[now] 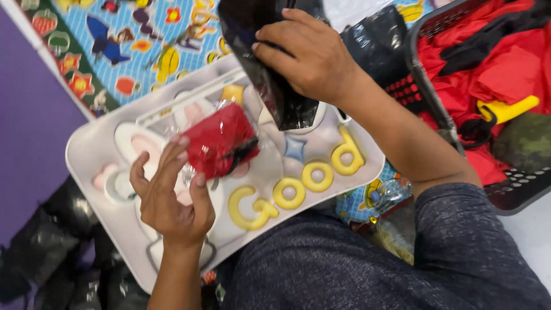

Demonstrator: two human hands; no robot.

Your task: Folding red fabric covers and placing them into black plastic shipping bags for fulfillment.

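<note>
On the person's lap lies a white tray (pixel 92 150) with raised yellow letters and a small blue star moulded into its top. Over the tray, the left hand (pixel 172 198) holds a folded red cloth sealed in a clear plastic wrapper (pixel 221 140); the fingers are half curled and spread, the fingertips pinching the wrapper's near edge, so the packet rests between hand and tray rather than being lifted clear. The right hand (pixel 313 54) is closed around the mouth of a shiny black plastic bag (pixel 270 86), which hangs upright just beside the red packet, its lower end touching or nearly touching the tray; which of the two cannot be told.

To the right stands a dark plastic basket (pixel 516 195) full of red cloth, with a yellow handle-like piece lying on top. A colourful play mat (pixel 132 40) with cartoon shapes covers the floor beyond the tray, and more black bags sit at lower left.

Judging by the two hands, the step in hand looks like packing: wrapped cloth and black bag are being brought together. Such a move would call for the bag's mouth to be spread wide and the packet tilted end-first.
</note>
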